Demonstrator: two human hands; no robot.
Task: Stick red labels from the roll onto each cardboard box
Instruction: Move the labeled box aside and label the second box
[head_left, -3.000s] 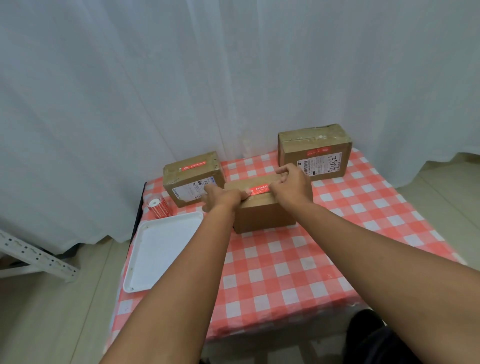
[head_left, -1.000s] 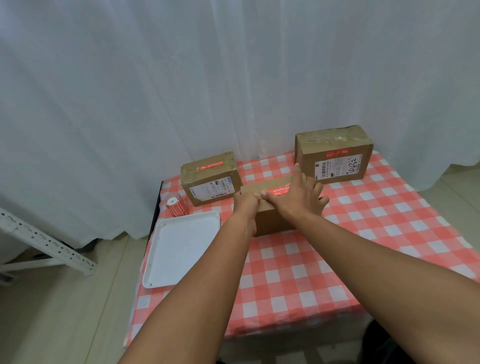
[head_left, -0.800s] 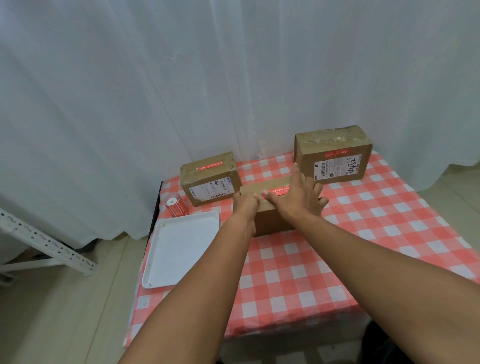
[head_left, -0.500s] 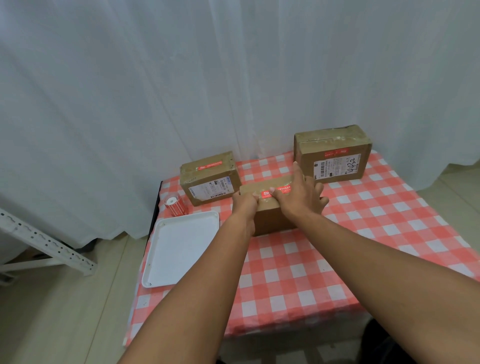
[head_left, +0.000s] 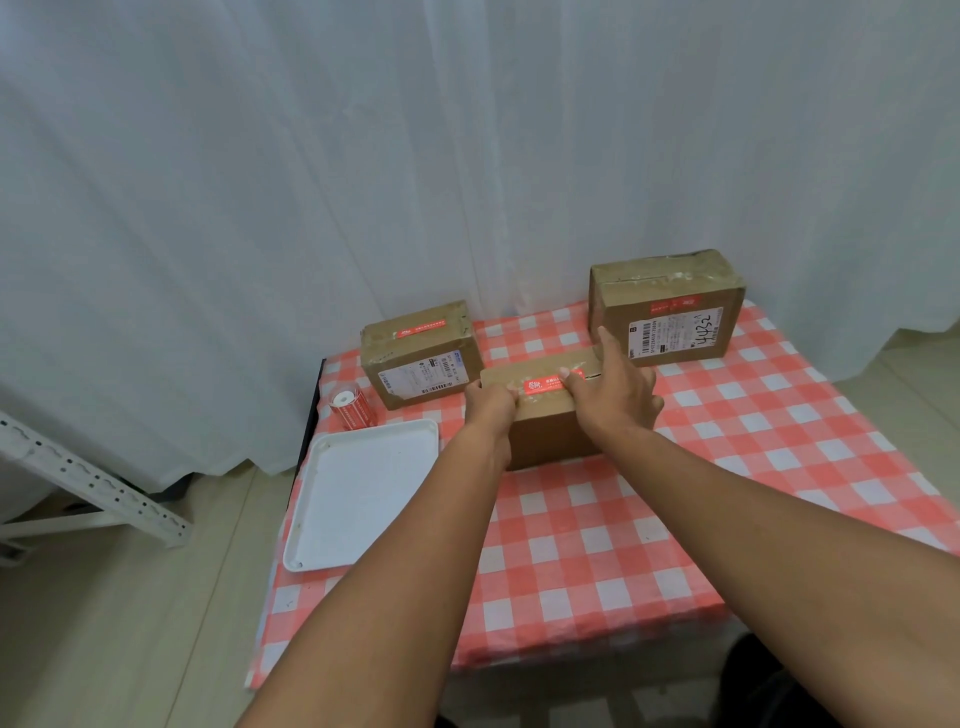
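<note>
We press our flat right hand (head_left: 615, 395) on the red label (head_left: 543, 385) atop the middle box (head_left: 550, 434), while our left hand (head_left: 488, 402), fingers curled, grips its left edge.

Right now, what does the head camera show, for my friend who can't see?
Two hands, left hand and right hand, press a red label onto the middle box; two labelled boxes stand behind.

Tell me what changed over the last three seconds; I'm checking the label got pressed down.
The right hand uncurled and now presses flat on the red label atop the middle brown cardboard box. The left hand still grips that box's left end. Other boxes, roll and tray unchanged.
</note>
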